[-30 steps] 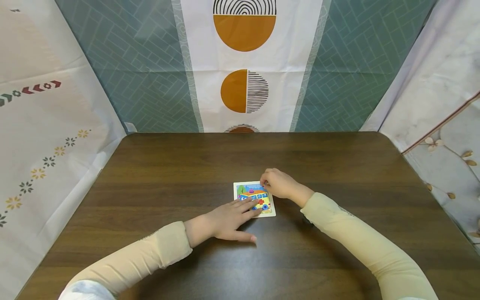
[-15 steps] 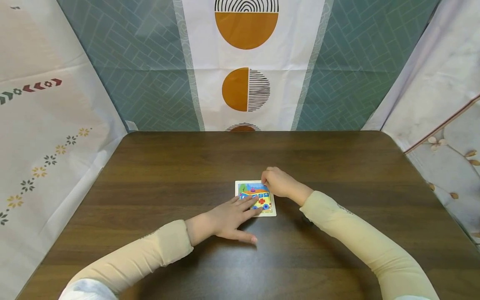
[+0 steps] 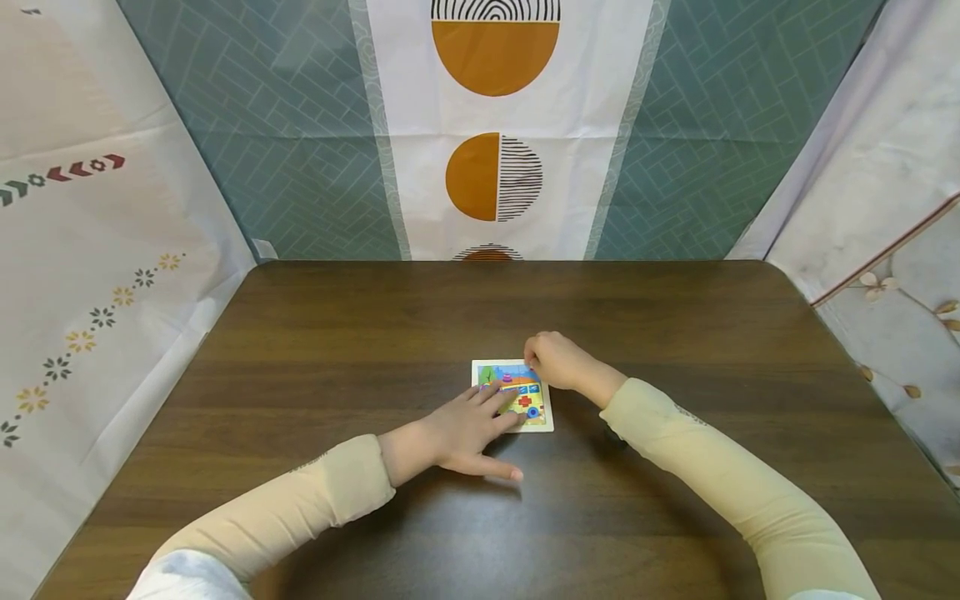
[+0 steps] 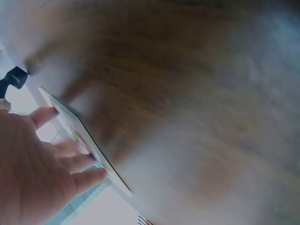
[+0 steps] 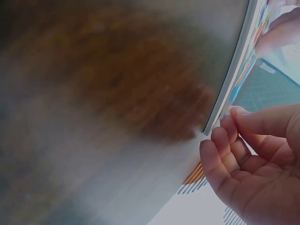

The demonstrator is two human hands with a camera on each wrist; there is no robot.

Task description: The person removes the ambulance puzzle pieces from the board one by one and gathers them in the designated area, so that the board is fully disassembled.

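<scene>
A small square jigsaw puzzle [image 3: 549, 416] with a pale frame and a yellow bus picture lies flat on the table. My left hand [image 3: 467, 434] spreads its fingers over the lower left of the picture, and they partly hide it. In the left wrist view, the fingertips [image 4: 96, 174] touch the puzzle's face. My right hand [image 3: 562, 363] pinches at the far right corner of the puzzle, its fingers curled. Seen from the right wrist, thumb and fingertips [image 5: 228, 124] meet at that corner; any loose piece between them is hidden.
The brown wooden table [image 3: 360, 333] extends around the puzzle on all sides. Beyond its far edge hangs a patterned cloth [image 3: 315, 167], with pale printed cloths at the left and right.
My left hand has shifted slightly right and away from me over the picture, uncovering some parts and covering others. The right hand stays at the puzzle's corner. The head view has tilted a little.
</scene>
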